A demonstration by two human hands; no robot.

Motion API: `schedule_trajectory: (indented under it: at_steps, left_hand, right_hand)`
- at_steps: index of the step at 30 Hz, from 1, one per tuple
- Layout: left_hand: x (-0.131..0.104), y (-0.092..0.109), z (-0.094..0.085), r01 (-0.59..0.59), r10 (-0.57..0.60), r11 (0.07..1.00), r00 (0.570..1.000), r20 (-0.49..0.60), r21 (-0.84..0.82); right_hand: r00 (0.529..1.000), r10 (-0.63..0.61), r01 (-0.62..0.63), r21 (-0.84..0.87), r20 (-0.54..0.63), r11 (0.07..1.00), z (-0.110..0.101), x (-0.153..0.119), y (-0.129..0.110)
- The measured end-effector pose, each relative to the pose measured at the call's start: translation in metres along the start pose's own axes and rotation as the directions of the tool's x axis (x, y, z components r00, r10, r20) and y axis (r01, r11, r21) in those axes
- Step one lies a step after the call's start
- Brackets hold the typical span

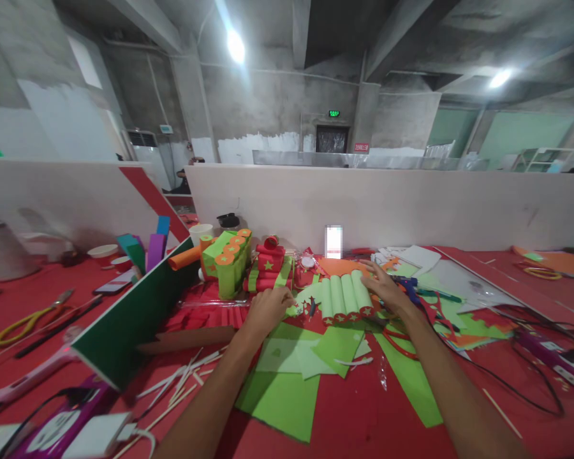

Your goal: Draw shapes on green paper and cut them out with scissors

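Note:
Several light green paper rolls (346, 296) lie side by side in a joined row, their near ends capped in red with green stars. My right hand (386, 285) is at the right end of this row, fingers apart, the thumb close against the last roll. My left hand (270, 306) is left of the row with its fingers curled together, low over small cut-out paper stars (302, 307) in red and green. Whatever those fingers hold, if anything, is too small to make out. Green paper sheets (287, 395) lie in front of both hands.
Behind my left hand stand a green and orange paper model (228, 261) and red rolls with green bands (268, 277). A dark green board (134, 319) leans at left. A glue gun (407, 287), scissors (29, 325), cables and power strips (555, 360) lie around.

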State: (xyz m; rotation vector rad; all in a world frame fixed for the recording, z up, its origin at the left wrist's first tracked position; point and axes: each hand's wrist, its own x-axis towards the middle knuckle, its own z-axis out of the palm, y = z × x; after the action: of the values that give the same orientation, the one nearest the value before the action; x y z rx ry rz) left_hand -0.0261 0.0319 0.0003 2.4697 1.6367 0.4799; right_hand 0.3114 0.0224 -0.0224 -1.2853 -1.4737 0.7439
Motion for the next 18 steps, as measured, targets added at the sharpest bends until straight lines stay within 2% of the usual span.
schedule_trajectory:
  at_steps: [3,6,9,11,14,18]
  left_hand:
    - [-0.001,0.001,0.001,0.005,-0.005,1.0,1.0,-0.005,0.006]
    - [-0.002,0.002,0.001,-0.004,0.004,1.0,1.0,-0.016,0.01]
    - [-0.002,0.002,0.001,-0.006,0.006,1.0,0.999,-0.035,0.015]
    - [-0.001,0.002,0.001,-0.003,0.003,1.0,0.999,-0.038,0.01]
    - [-0.001,0.0,0.001,-0.015,0.014,1.0,0.999,-0.039,-0.016]
    - [-0.001,-0.001,0.002,-0.02,0.018,0.998,0.999,-0.04,-0.054]
  right_hand:
    - [0.996,0.088,-0.087,0.021,-0.033,0.996,0.005,-0.002,0.004]
    - [0.996,0.083,-0.086,0.059,0.044,0.995,0.009,-0.004,0.005]
    - [0.988,0.053,-0.074,0.136,0.148,0.988,0.011,-0.008,-0.005]
    - [0.979,0.011,-0.059,0.228,0.203,0.972,0.011,-0.012,-0.019]
    - [0.971,-0.149,0.071,0.37,0.187,0.926,0.012,-0.017,-0.041]
    - [0.954,-0.251,0.185,0.338,0.164,0.923,0.01,-0.021,-0.056]
